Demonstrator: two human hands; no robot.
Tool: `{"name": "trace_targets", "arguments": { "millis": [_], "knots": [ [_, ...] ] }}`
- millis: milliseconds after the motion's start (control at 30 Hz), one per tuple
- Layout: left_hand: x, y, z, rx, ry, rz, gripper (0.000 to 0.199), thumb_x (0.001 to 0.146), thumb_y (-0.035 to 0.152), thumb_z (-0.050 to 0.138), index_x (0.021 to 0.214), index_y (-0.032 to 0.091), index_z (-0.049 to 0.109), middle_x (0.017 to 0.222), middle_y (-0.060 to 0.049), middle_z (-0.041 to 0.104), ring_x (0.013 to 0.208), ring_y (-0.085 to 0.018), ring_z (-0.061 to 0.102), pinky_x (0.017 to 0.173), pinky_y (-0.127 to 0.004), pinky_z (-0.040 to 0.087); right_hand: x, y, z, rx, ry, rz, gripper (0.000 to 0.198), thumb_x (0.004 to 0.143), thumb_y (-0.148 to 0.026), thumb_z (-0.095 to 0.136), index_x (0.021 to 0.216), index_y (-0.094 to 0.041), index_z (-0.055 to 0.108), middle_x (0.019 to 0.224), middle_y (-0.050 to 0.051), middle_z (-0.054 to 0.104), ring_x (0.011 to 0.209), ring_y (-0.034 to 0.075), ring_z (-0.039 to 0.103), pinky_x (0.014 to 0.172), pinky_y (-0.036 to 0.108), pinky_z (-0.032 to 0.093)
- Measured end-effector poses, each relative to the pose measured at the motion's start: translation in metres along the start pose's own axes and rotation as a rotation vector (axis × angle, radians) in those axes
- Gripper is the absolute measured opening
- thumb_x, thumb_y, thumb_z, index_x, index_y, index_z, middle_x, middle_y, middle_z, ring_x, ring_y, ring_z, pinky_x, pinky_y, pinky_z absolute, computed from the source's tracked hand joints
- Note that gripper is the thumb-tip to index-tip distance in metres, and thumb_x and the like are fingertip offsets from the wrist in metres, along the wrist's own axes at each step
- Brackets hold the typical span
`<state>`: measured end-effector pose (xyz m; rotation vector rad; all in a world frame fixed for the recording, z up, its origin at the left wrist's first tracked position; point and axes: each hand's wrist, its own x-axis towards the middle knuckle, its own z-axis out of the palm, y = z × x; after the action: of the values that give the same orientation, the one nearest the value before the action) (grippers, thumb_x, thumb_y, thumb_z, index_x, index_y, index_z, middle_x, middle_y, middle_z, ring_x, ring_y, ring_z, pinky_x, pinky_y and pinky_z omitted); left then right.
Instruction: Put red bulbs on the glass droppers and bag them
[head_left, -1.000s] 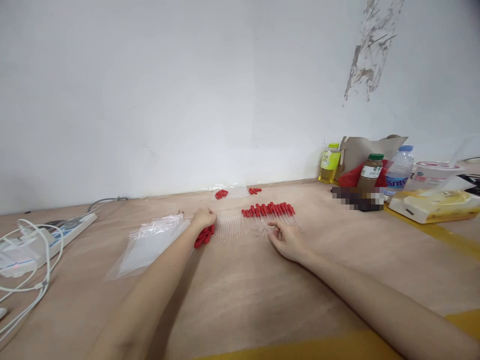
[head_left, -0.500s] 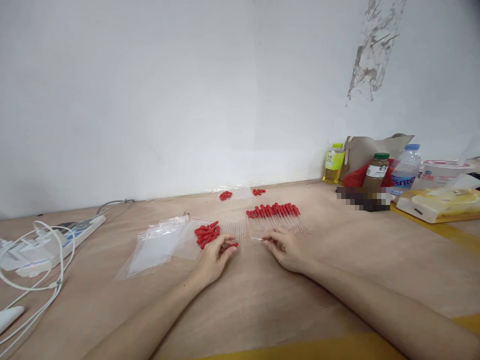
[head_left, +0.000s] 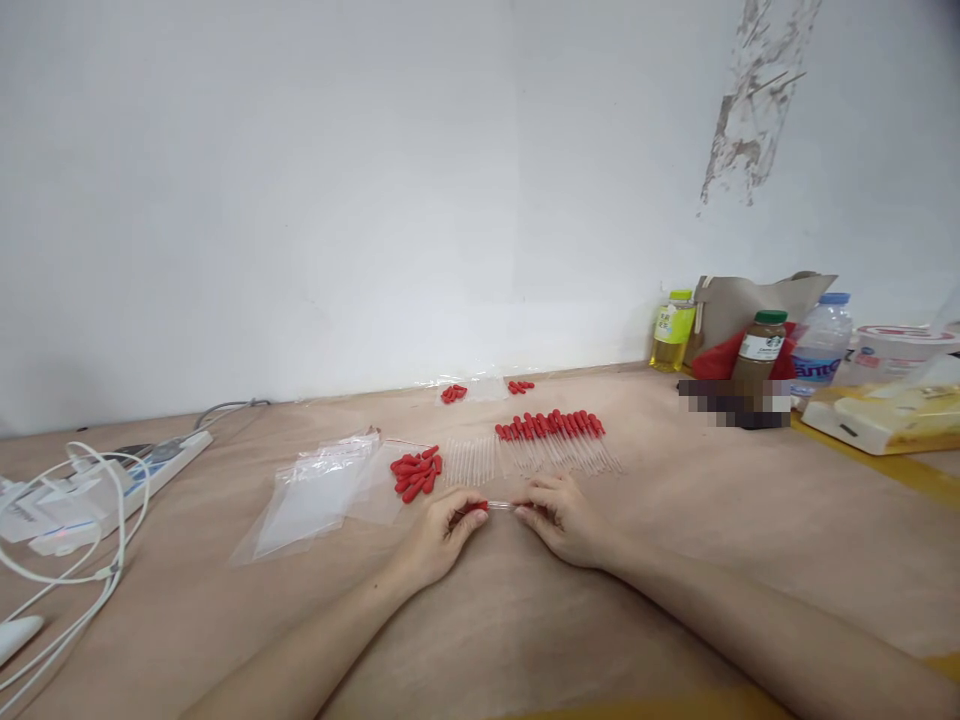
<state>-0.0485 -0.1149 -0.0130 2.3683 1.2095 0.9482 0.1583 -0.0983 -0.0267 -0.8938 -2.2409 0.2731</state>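
Between thumb and fingers my left hand (head_left: 448,535) pinches a red rubber bulb (head_left: 480,507). A clear glass dropper tube (head_left: 501,506) runs from that bulb to my right hand (head_left: 561,520), which is closed on its other end. Tube and bulb meet end to end; how deep the tube sits in the bulb is hidden. Just beyond my left hand lies a pile of loose red bulbs (head_left: 416,473). Bare glass tubes (head_left: 470,460) lie side by side next to it. Further right is a row of droppers with red bulbs on top (head_left: 553,426).
Clear plastic bags (head_left: 319,495) lie left of the bulbs. More red bulbs (head_left: 453,394) rest on plastic near the wall. A power strip (head_left: 161,468) with white cables is at far left. Bottles (head_left: 673,332), a grey bag (head_left: 739,300) and a tissue pack (head_left: 877,415) stand at right.
Both hands have come closer together and slightly nearer to me. The tube's end, apart from the bulb before, now meets it. The view has shifted slightly.
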Motion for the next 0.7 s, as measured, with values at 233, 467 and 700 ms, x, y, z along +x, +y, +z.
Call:
{"name": "trace_targets", "arguments": {
  "millis": [233, 467, 700],
  "knots": [
    [-0.003, 0.002, 0.0, 0.03, -0.057, 0.032, 0.019, 0.085, 0.028, 0.041, 0.083, 0.019, 0.058, 0.077, -0.002, 0.059, 0.072, -0.015, 0.053, 0.066, -0.025, 0.041, 0.0, 0.007, 0.002, -0.064, -0.025, -0.063, 0.022, 0.083, -0.021, 0.044, 0.093, -0.026, 0.063, 0.077, 0.001, 0.06, 0.071, 0.012, 0.051, 0.072, 0.03, 0.03],
    [-0.003, 0.0, 0.002, 0.087, -0.085, 0.056, 0.021, 0.086, 0.028, 0.04, 0.081, 0.019, 0.059, 0.074, -0.002, 0.059, 0.07, -0.015, 0.053, 0.064, -0.024, 0.04, 0.0, 0.007, 0.001, -0.197, -0.027, -0.09, 0.021, 0.083, -0.02, 0.044, 0.087, -0.026, 0.064, 0.079, 0.001, 0.06, 0.066, 0.011, 0.048, 0.069, 0.03, 0.025],
    [-0.005, -0.004, 0.004, 0.144, -0.067, 0.083, 0.019, 0.086, 0.027, 0.041, 0.083, 0.018, 0.058, 0.074, -0.002, 0.058, 0.068, -0.014, 0.052, 0.063, -0.023, 0.04, -0.001, -0.003, 0.003, -0.278, -0.013, -0.106, 0.02, 0.082, -0.019, 0.042, 0.074, -0.02, 0.06, 0.071, 0.001, 0.059, 0.063, 0.01, 0.046, 0.067, 0.029, 0.022]
  ]
}}
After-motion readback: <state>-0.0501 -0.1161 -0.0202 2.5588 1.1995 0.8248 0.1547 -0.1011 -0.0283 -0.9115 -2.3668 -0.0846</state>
